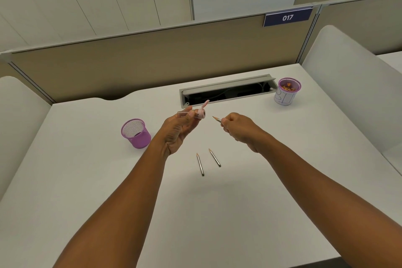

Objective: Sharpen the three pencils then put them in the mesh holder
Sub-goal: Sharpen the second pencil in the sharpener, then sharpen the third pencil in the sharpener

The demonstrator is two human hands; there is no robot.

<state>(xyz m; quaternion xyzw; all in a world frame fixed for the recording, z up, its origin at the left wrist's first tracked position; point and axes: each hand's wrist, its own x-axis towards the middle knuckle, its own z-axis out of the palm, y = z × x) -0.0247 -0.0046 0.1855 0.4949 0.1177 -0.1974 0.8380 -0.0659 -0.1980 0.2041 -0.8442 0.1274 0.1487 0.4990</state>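
Your left hand (176, 132) grips one pink sharpener (196, 113); your right hand (238, 129) pinches one pencil (216, 119). Two pencils (200, 164) (215, 157) lie on open worktop (217, 213) just nearer you, one mesh holder (136, 133) left of your left hand.

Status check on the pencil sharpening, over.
Left hand holds sharpener; right hand grips one pencil, tip clear of it. Two pencils on desk. Mesh holder unobstructed.

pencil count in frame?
3. One is pinched in the right hand, only its tip showing, pointed at the sharpener held by the left hand. Two lie on the desk: left pencil, right pencil. None visible in the mesh holder.
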